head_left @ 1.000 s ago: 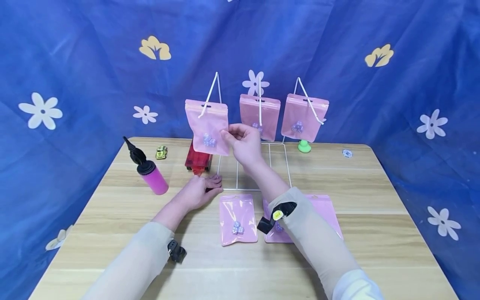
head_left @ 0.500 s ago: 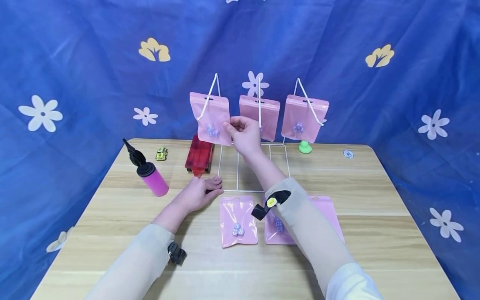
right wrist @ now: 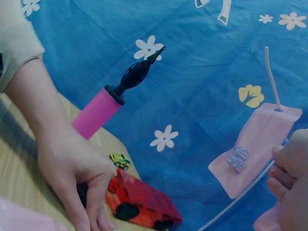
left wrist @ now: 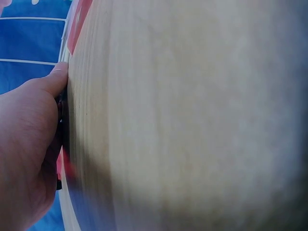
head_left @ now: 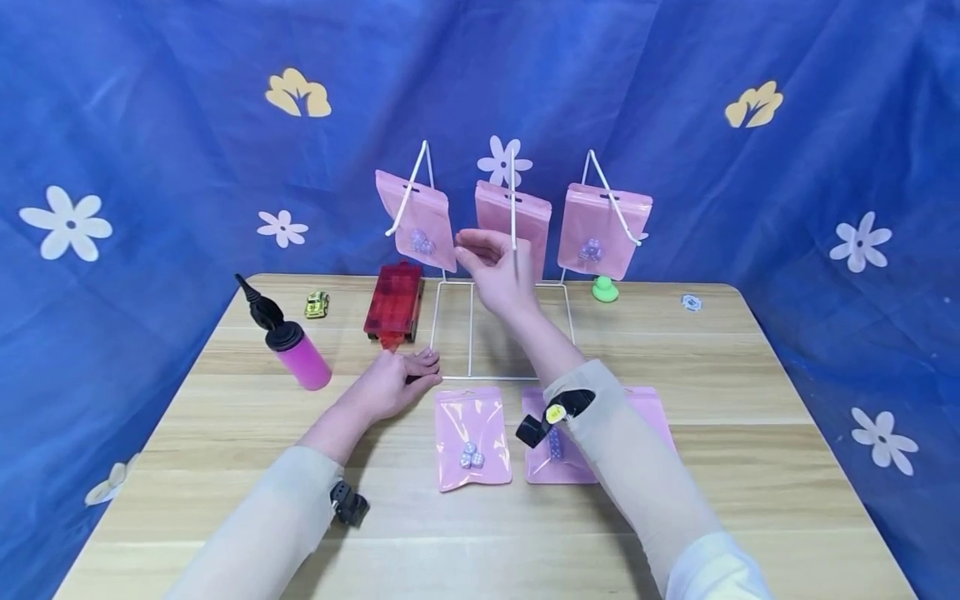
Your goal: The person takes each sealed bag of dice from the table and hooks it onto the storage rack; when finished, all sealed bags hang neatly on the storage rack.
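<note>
A pink zip pouch (head_left: 430, 218) dangles lengthwise, tilted, just left of the nearer right hand (head_left: 495, 271), its fingers loosely bent, empty; lower down, the left hand (head_left: 386, 387) pinches the white wire rack (head_left: 471, 333).

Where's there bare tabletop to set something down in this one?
Bare table lies right of the right sleeve, nearer than the chip; left of the left sleeve, nearer than the pink pump; and between the sleeves, nearer than the flat pink bags. It's crowded around the white rack: red toy car, left hand, those bags.
</note>
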Tool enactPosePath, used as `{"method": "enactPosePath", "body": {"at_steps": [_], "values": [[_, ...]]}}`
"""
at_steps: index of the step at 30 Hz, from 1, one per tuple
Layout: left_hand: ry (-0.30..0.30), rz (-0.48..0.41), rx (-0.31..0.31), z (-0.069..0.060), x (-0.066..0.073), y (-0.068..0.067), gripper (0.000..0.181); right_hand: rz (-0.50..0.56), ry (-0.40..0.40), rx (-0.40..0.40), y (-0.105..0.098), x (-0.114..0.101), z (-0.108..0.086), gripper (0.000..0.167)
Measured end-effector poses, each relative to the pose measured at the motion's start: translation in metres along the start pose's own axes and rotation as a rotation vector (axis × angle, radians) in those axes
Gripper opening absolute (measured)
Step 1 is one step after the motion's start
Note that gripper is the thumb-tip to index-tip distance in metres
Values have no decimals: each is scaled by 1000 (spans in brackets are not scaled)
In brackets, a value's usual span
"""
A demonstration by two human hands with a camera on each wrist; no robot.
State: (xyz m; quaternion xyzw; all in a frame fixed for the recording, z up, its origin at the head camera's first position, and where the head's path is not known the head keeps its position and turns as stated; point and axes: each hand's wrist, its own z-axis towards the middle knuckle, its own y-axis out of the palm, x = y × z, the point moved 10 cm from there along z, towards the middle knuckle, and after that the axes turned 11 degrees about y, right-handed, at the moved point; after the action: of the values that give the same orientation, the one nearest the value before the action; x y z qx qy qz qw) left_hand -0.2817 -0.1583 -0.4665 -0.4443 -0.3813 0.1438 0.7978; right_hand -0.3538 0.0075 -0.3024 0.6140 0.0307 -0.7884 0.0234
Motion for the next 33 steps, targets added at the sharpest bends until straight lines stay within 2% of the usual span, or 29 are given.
{"method": "enactPosePath", "body": {"at_steps": [7,16,21,26,33], "values": [[-8,-10,-2,-2,-1,-1,28,-42,-30,-63,-22,-8,-25,24],[-11,-6,-17,-3,2,0,30,-88,17,-170,-60,-3,-63,23],[-15,-6,-21,1,3,0,30,-143,65,-176,-89,-1,-80,21],[-17,-4,-26,0,3,3,30,-182,106,-167,-122,8,-99,22],[-9,5,-10,0,0,0,30,-223,107,-128,-165,14,-113,24]]}}
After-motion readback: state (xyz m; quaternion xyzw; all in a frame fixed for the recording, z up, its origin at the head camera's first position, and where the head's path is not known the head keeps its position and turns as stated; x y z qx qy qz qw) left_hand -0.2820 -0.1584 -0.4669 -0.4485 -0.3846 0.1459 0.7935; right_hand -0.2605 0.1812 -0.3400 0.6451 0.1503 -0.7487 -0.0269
